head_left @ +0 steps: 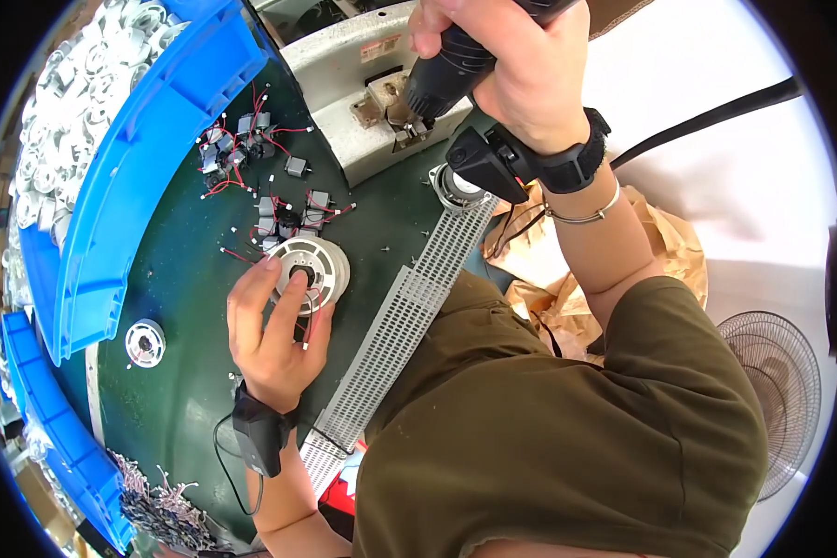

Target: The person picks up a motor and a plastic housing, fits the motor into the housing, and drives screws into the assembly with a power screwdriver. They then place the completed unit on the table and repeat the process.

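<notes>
My left hand (277, 325) presses its fingers on a white round plastic housing (338, 270) that rests on the green work surface. Inside the housing a small dark motor part shows, and red and white wires with a plug hang out by my fingers. Up at the top, my right hand (535, 79) is wrapped around a black electric screwdriver (451, 70). Its nose points down at the metal outlet of a grey screw feeder (353, 112); whether the bit touches there, I cannot tell. Black devices are strapped to both wrists.
Small grey motors (296, 166) with red and black wires lie in clusters beyond the housing. A second white housing (145, 343) sits at left, near blue bins (126, 214) of white parts. A perforated metal strip (409, 307) runs along the near edge, with a round metal-rimmed part (458, 189) at its end.
</notes>
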{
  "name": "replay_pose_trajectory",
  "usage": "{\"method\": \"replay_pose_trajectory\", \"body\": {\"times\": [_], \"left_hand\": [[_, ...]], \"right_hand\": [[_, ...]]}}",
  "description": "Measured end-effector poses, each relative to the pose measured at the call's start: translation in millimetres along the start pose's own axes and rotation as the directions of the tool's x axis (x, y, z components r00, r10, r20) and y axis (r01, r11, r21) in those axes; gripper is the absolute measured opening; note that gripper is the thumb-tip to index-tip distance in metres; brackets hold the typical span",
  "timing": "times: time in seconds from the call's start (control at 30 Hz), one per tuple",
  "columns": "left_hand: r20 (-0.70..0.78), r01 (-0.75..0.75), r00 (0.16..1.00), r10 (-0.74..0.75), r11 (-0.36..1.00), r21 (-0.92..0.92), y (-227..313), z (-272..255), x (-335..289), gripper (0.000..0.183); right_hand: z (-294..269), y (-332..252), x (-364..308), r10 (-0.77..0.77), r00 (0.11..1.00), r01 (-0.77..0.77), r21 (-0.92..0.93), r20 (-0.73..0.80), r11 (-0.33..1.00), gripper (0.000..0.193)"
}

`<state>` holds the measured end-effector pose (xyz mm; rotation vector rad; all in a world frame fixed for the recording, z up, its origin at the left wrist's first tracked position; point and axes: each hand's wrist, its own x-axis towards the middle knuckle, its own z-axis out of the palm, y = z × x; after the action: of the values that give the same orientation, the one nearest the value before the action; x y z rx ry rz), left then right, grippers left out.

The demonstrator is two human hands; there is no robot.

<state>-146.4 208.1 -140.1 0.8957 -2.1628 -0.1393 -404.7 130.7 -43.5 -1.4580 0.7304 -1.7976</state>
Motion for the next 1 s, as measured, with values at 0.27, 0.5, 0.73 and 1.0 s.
{"method": "replay_pose_trajectory", "body": {"times": [0.27,0.5,0.73,1.0], "left_hand": [[-0.012,0.003,1.0,-0.003,1.0,-0.008,-1,1,-1,0.041],[-0.009,0.062,0.998,-0.062,0.998,0.004,2,2,-4,0.042],[-0.096,0.06,0.993,-0.063,0.998,-0.031,0,9,-2,0.042],[-0.148,0.085,0.985,-0.092,0.995,-0.049,5,14,-1,0.04]], "right_hand": [[3,-7,-2,0.05,0.999,-0.049,-0.085,0.002,0.995,0.047],[5,0,-20,-0.038,0.995,0.033,0.065,0.087,0.997,0.053],[48,-32,-4,0.248,0.907,-0.298,0.106,0.339,0.949,0.041],[99,-35,-18,0.317,0.917,-0.362,0.171,0.24,0.916,0.054]]}}
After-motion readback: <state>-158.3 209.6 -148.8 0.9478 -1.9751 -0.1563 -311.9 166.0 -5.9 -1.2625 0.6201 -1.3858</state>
